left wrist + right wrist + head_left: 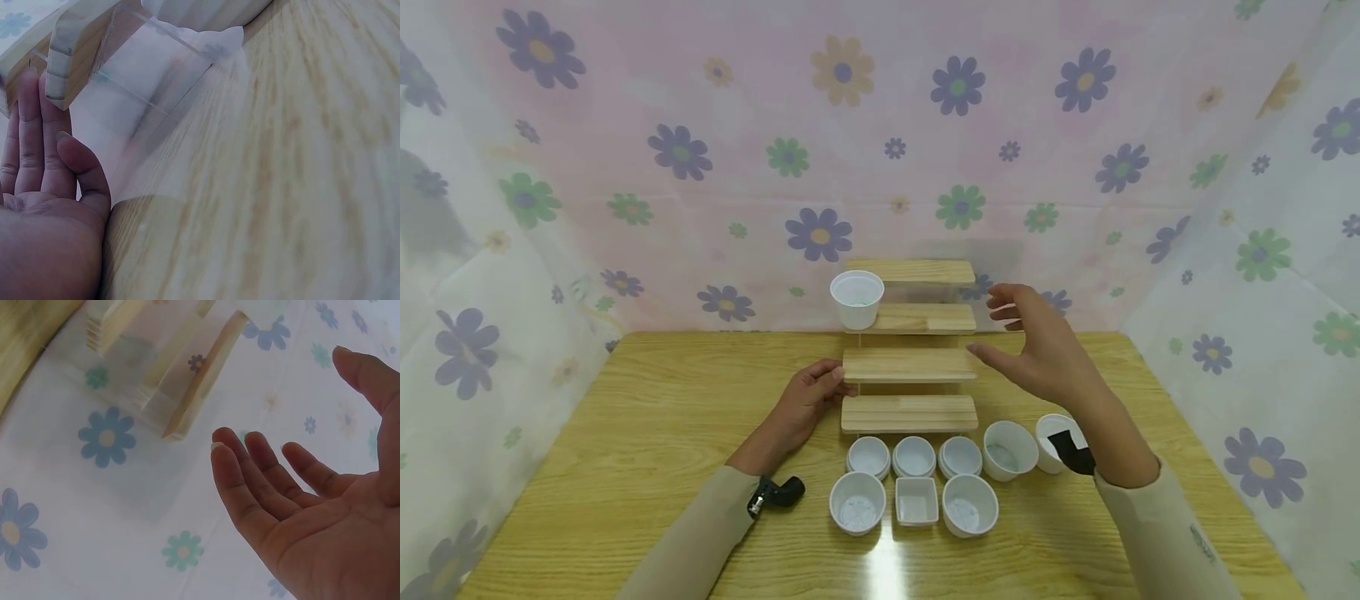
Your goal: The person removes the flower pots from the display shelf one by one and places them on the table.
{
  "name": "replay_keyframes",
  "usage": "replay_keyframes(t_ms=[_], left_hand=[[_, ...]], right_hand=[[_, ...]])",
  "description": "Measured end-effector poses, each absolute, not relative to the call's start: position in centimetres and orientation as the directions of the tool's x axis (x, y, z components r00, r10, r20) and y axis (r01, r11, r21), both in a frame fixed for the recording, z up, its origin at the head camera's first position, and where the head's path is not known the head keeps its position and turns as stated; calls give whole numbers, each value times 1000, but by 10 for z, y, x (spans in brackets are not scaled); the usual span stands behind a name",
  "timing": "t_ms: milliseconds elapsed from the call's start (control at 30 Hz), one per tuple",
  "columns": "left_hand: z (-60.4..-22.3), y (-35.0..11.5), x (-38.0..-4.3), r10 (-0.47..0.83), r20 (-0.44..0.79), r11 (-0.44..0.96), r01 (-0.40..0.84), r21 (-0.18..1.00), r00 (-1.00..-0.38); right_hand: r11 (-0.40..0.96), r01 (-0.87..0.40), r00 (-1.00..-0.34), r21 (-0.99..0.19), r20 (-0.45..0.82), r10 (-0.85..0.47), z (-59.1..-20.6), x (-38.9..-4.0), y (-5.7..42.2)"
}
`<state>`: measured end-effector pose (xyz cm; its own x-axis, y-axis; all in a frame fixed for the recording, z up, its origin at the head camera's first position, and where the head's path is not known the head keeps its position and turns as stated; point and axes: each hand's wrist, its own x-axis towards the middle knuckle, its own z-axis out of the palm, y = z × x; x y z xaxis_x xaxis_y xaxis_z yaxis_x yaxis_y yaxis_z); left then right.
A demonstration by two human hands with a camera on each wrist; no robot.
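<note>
A stepped wooden display stand (910, 364) with several plank tiers stands at the table's middle. My left hand (808, 398) is at its left end; in the left wrist view, straight fingers (30, 134) touch the ends of the planks, with the thumb bent apart from them. A white round cup (857, 302) sits at the left end of the second plank from the top. To the right of the stand my right hand (1037, 346) is raised in the air, holding nothing. The right wrist view shows its fingers (240, 494) spread and loosely bent, apart from the planks.
In front of the stand are several small white round bowls (914, 457), larger white cups (857, 503) and a square white dish (917, 502). Another white cup (1011, 451) stands at the right, and one more (1051, 443) is partly hidden by my right wrist. Flowered cloth (737, 167) hangs behind.
</note>
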<state>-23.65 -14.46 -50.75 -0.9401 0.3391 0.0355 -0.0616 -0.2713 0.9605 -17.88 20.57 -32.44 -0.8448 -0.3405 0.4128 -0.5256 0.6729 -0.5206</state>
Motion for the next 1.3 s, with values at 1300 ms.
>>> replay_keyframes(t_ms=[1300], left_hand=[[-509,-146,-239,359,52,-267,-49,962,-932]], right_hand=[[636,-642,-758,-429,479,-442,-298,-236,122]])
